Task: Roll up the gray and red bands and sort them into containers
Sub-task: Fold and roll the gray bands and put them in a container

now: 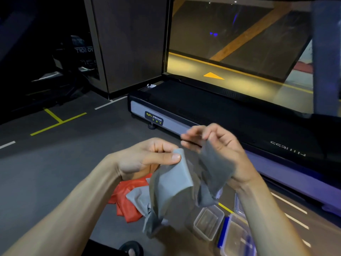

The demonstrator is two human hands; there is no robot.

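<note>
Both hands (149, 156) (219, 145) pinch a limp, matte gray band (171, 180)

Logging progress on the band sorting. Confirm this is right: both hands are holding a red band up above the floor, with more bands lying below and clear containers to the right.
Not quite: the band held up is gray, not red. The head view shows the left hand and right hand gripping the gray band. A red band lies on the floor below, and the clear containers sit to the right, as stated.
</note>
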